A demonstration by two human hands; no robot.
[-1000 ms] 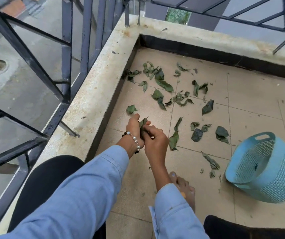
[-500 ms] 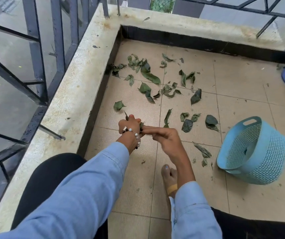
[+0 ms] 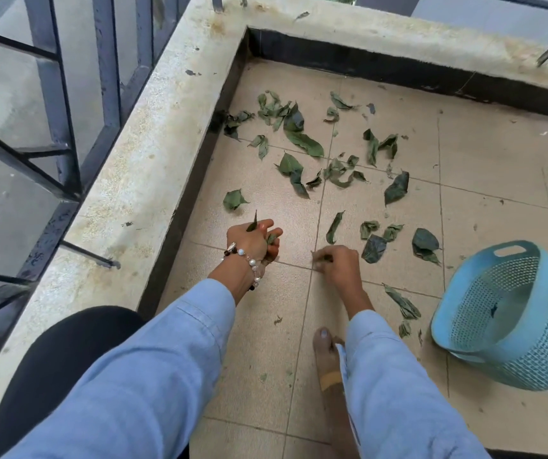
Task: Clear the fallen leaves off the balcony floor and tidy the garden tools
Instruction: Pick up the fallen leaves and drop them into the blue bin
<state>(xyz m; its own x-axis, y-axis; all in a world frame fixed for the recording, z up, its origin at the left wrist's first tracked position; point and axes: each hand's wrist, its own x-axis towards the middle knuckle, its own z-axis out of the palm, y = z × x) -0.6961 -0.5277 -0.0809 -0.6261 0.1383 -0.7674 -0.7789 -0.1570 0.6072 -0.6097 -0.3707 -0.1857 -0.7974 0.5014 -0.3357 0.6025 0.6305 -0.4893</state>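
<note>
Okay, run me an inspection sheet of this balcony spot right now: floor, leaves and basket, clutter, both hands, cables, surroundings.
Surface: beige tiled balcony floor, dusty, with small leaf crumbs.
Job's things: many green fallen leaves scattered over the tiles toward the corner; blue mesh basket tipped on its side at the right, one dark scrap inside. No garden tools seen.
Clutter: nothing seen beyond leaf bits.
Hands: left hand grips a bunch of gathered leaves; right hand is low at the floor, fingers pinching a small leaf piece.
Cables: nothing seen.
Surroundings: stained concrete ledge with dark metal railing at left and behind; a bare foot with a plaster.
</note>
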